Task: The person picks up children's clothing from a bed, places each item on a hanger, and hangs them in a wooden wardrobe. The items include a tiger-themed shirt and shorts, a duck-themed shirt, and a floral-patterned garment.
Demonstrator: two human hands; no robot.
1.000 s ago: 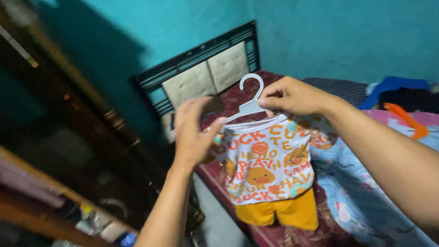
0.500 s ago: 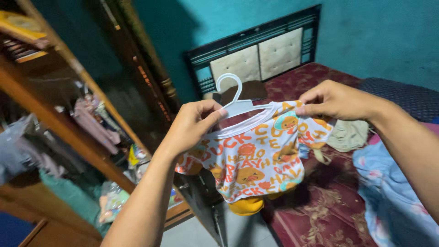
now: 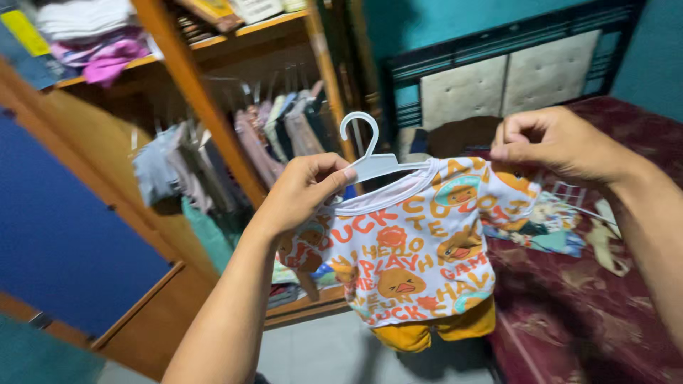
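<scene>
Left hand (image 3: 302, 192) pinches white hanger (image 3: 370, 160) neck; right hand (image 3: 558, 142) grips baby shirt (image 3: 416, 249) shoulder. I judge it light, floppy.

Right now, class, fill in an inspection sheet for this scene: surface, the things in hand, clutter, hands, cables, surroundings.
Surface: maroon patterned bedspread at right; pale floor below.
Things in hand: white plastic hanger carrying a small duck-print shirt, with yellow shorts showing below its hem.
Clutter: loose printed cloth lying on the bedspread.
Hands: left hand pinches the hanger at the shirt's neck; right hand is closed at the shirt's far shoulder.
Cables: nothing seen.
Surroundings: open wooden wardrobe with hanging clothes and folded clothes on a shelf; padded headboard; teal wall.
</scene>
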